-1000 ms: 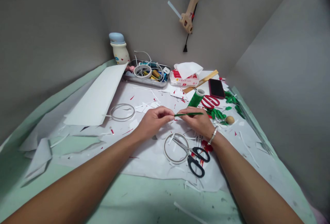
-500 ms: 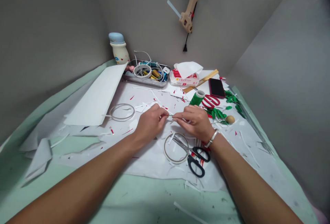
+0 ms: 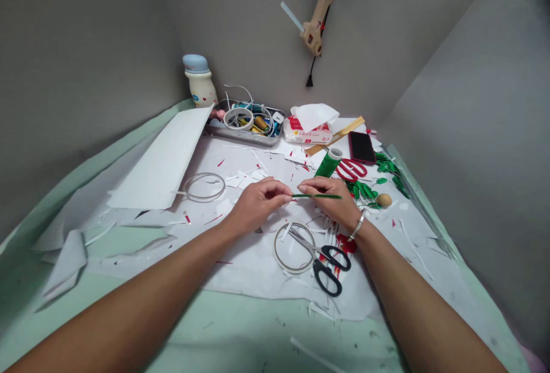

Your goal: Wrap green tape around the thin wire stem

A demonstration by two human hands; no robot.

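Note:
A thin dark green stem (image 3: 320,196) lies level between my hands. The fingertips of my left hand (image 3: 260,202) pinch its left end, and its right part crosses in front of my right hand (image 3: 333,198). My right hand is closed, thumb and fingers together; what lies between them is too small to make out. Just behind the right hand leans a spool of green thread (image 3: 328,163). Below the hands, black-handled scissors (image 3: 320,252) rest across a roll of tape (image 3: 275,254).
Green leaf-shaped pieces (image 3: 363,191), a round wooden ball (image 3: 384,200), red-handled scissors (image 3: 351,170) and a phone (image 3: 361,147) lie on the right. Behind stand a tissue pack (image 3: 307,131) and metal tray (image 3: 244,136). A folded white sheet (image 3: 158,161) is on the left. Paper scraps are scattered about.
The green stem now shows in full, stretching right from my left fingertips across my right hand. My right hand has shifted slightly right, widening the gap between the hands.

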